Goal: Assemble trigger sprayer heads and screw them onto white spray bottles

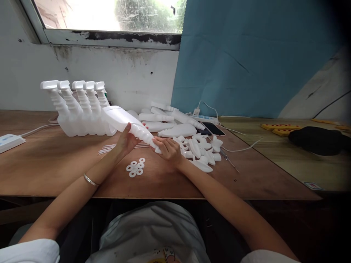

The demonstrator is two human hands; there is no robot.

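Observation:
My left hand [126, 140] is wrapped round the ribbed neck of a white plastic spray bottle [123, 118], which lies tilted with its mouth toward my right. My right hand [168, 149] is closed at the bottle's mouth, fingers pinched on a small white part I cannot make out. Several white washers [135, 167] lie on the wooden table [55, 164] just below my hands. A pile of white trigger heads [201, 149] sits right of my right hand. Thin white tubes [108, 148] lie under my left wrist.
A row of assembled white spray bottles [79, 109] stands at back left. Several bottles without heads [164, 122] lie behind the pile. A phone [215, 128] with a cable, a power strip [9, 141], a screwdriver [229, 159] and a black cloth [318, 138] are on the tables.

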